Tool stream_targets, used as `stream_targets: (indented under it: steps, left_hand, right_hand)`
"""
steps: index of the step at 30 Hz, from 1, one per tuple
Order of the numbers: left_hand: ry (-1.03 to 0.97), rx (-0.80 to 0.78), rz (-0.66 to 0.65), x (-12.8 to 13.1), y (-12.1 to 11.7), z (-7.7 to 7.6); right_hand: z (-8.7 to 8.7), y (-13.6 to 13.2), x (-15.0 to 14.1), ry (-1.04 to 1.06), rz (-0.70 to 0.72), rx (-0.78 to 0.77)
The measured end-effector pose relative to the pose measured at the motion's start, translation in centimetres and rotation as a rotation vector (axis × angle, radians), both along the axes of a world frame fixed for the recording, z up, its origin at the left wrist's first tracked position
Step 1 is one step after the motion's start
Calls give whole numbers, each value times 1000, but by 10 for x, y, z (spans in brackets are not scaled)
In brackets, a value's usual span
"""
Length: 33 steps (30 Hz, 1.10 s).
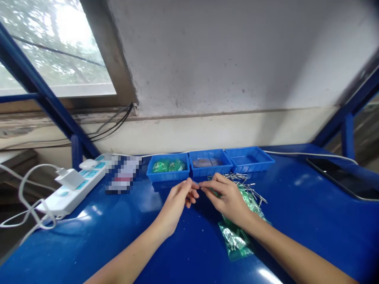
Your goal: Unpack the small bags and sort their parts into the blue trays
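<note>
My left hand (177, 203) and my right hand (226, 197) meet above the blue table, their fingertips nearly touching. Each is closed in a pinch. Whatever lies between the fingertips is too small to make out. Just behind and beneath my right hand spreads a pile of thin metal pins (257, 194), rivet-like in shape. Green plastic bags (237, 241) lie under my right hand and forearm, partly hidden by them; the nearest bag has shiny metal pieces inside.
Three blue bins stand along the back: the left bin (151, 172) contains green bags, the middle bin (204, 170) brownish packets, the right bin (251, 167) nothing visible. A white power strip (69, 197) with cables and a pixelated object (123, 175) lie left. A black phone (345, 177) lies right.
</note>
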<state>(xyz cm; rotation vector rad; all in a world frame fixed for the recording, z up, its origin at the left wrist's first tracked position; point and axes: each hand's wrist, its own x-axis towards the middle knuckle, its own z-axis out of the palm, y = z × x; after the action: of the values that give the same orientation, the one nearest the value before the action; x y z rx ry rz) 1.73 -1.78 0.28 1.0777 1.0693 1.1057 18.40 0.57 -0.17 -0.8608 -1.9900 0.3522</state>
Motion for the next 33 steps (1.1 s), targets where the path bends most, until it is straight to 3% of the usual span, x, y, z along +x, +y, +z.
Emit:
stream_targets:
  steps: [4, 6, 9, 14, 16, 19, 28, 33]
  left_hand:
    - [-160, -169, -31, -1, 4, -2]
    - [-162, -164, -39, -2, 5, -3]
    - [135, 112, 17, -3, 3, -3]
    - [902, 778, 72, -6, -3, -1]
    - [1071, 927, 96, -6, -5, 1]
    - [1174, 1038, 129, -6, -7, 2]
    - [1274, 993, 93, -7, -6, 3]
    - [996, 816, 14, -4, -6, 2]
  right_hand:
    - [-5, -2, -4, 2, 47, 34]
    - [-5, -2, -4, 16, 59, 3]
    - [0, -2, -4, 78, 66, -177]
    - [11, -2, -5, 429, 191, -803]
    - [12, -3, -7, 572, 237, -939]
    - [11, -5, -10, 658, 255, -996]
    - [8, -6, -15, 744, 218, -976]
    - [2, -3, -13, 609, 63, -803]
